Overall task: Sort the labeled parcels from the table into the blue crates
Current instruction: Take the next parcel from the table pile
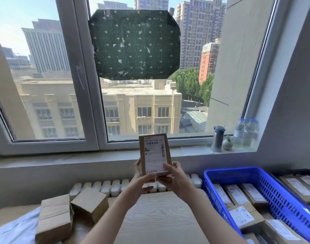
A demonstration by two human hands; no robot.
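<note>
Head view, left hand (141, 181), right hand (175, 177) gripping one parcel (155, 152), one blue crate (231, 170)

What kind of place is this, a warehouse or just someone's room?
Likely an upper-floor room or small office used as a sorting spot, not a warehouse: a window overlooks city buildings, a radiator sits under the sill, and a blue crate beside the table holds labeled parcels.

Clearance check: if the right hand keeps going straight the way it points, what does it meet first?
Likely the windowsill, with the parcel arriving first: the right hand grips the parcel and points forward at it. Depth is unclear.
</note>
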